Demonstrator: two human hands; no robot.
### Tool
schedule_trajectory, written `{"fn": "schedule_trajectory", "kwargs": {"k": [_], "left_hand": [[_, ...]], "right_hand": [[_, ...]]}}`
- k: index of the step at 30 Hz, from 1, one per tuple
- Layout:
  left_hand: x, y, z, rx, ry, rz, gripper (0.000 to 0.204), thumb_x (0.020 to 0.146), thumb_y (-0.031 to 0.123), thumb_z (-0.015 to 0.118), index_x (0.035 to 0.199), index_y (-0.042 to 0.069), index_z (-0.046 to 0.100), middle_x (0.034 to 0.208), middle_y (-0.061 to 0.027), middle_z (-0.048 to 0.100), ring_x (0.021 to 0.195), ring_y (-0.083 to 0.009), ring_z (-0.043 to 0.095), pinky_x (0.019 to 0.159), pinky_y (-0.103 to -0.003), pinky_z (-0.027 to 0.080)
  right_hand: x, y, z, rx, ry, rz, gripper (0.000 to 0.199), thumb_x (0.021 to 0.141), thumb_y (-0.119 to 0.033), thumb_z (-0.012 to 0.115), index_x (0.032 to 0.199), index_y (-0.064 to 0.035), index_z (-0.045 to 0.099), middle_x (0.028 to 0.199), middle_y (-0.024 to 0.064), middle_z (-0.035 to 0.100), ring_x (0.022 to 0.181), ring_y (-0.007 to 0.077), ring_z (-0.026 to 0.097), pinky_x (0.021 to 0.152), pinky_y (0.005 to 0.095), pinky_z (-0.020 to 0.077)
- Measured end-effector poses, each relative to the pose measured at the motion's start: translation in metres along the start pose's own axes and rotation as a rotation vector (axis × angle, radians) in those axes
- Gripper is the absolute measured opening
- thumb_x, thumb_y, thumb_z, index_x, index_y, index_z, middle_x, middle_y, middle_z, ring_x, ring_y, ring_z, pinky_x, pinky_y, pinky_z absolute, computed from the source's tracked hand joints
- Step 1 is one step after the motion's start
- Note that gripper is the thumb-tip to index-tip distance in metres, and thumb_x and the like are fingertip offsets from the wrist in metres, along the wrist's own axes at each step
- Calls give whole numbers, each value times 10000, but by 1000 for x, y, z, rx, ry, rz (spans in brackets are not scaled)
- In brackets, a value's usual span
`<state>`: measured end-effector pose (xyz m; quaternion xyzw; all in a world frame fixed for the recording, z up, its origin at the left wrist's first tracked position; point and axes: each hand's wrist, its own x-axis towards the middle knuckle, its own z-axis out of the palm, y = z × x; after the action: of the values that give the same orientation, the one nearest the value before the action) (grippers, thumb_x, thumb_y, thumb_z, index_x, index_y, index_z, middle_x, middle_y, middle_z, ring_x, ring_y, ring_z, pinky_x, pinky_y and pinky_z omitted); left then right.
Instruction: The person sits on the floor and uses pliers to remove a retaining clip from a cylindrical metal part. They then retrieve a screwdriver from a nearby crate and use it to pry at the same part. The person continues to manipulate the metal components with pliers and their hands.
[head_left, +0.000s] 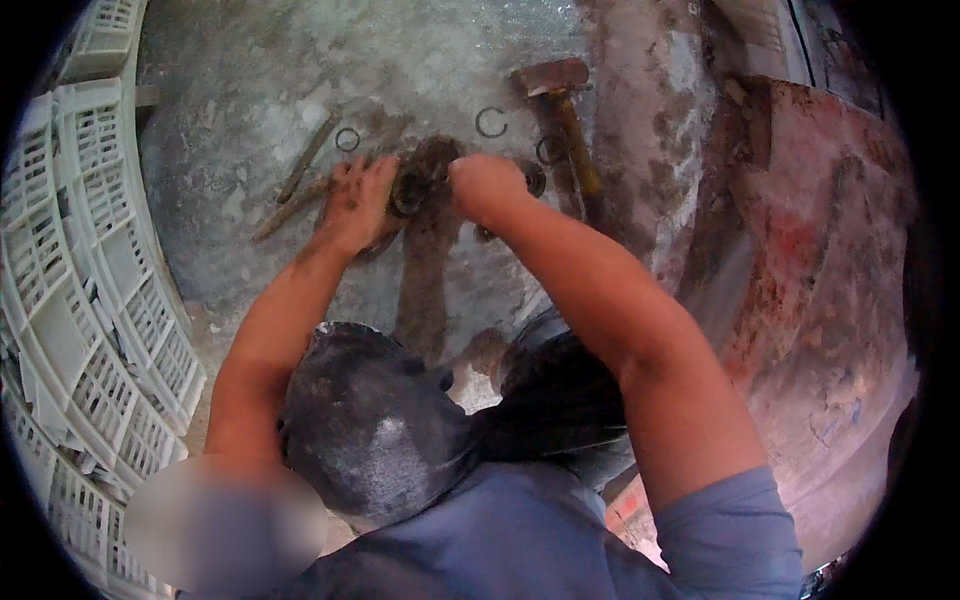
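Note:
Between my hands sits a greasy dark metal part [408, 192] with a round, ring-like end, low on the grey work surface [250, 110]. A brown band below it may be a shaft or a stain; I cannot tell. My left hand [361, 200] grips the part's left side, fingers bent over it. On the other side my right hand [488, 188] is closed in a fist against the part's upper right; whatever it pinches is hidden. Beyond the hands lie an open snap ring [480, 123], a small dark ring [347, 139] and another ring [550, 149].
A hammer [568, 112] with a rusty head and yellowish handle lies right of my right hand. Left of my left hand are a thin rod [308, 158] and a brown stick [288, 212]. White plastic crates [120, 255] line the left; a reddish worn panel [800, 230] stands right.

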<state>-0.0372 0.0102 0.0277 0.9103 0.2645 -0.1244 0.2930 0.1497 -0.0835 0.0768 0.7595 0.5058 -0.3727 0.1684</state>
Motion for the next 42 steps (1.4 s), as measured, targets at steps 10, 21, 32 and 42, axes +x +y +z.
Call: {"fn": "schedule_trajectory", "kwargs": {"k": [10,21,32,42], "left_hand": [[10,13,-21,41,-193,-34,829,708,399,810,1369,67,436,1386,-111,517,1364,-386,381,1132,-562,250],[5,-11,11,58,-88,60,858,738,369,802,1432,86,383,1447,-130,471,1392,-399,348,1149,-588,196],[4,-16,14,153,204,168,693,697,263,799,1292,76,496,1298,-130,591,1266,-391,480,1050,-520,333],[-2,-21,22,-29,137,112,848,688,347,820,1392,50,453,1409,-137,498,1328,-399,393,1115,-555,255]], "right_hand": [[3,3,-22,1,-97,-54,250,789,-187,704,1008,-68,718,1046,136,708,1010,317,680,852,427,558],[11,8,-33,-20,-184,-111,297,745,-218,749,1012,-90,730,1051,112,717,980,317,688,827,428,565],[-20,-14,19,-158,-387,-321,316,735,-278,725,969,-68,746,1017,124,726,950,302,698,814,432,560],[-21,24,7,-19,-145,-152,326,733,-248,706,1001,-63,725,980,172,711,951,329,686,817,441,551]]}}
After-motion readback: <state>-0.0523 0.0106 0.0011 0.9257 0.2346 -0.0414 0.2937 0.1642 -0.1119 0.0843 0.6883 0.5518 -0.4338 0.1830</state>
